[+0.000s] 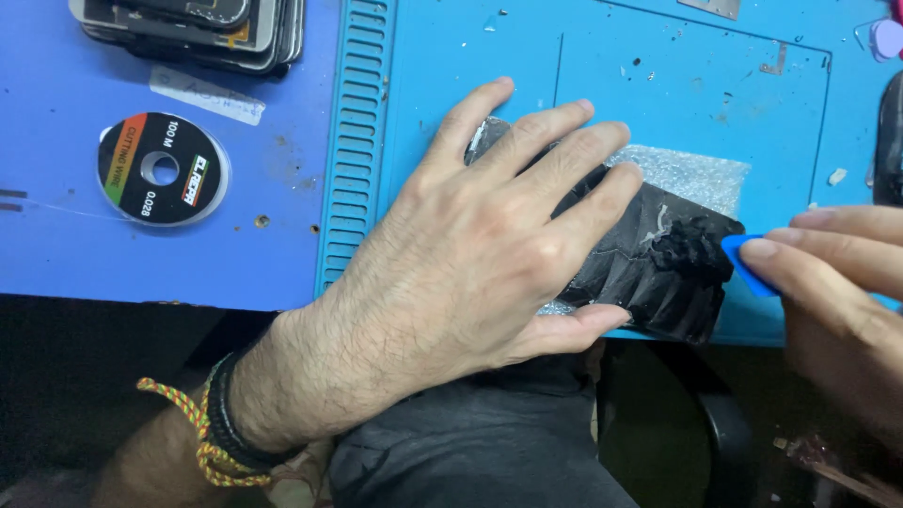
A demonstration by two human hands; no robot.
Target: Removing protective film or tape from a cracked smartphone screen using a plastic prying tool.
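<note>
My left hand (489,245) lies flat, fingers spread, on a black cracked phone panel (668,268), pressing it down near the front edge of a blue work mat (677,94). A piece of clear bubble wrap (696,174) lies under the panel's far side. My right hand (837,292) comes in from the right and pinches a small blue plastic pick (743,263), whose tip touches the panel's right edge. Much of the panel is hidden under my left palm.
A round spool of thin wire (162,169) lies on the blue table at the left. A stack of dark phone parts (202,28) sits at the top left. A ridged strip (357,141) runs along the mat's left side. Below is my dark-clothed lap.
</note>
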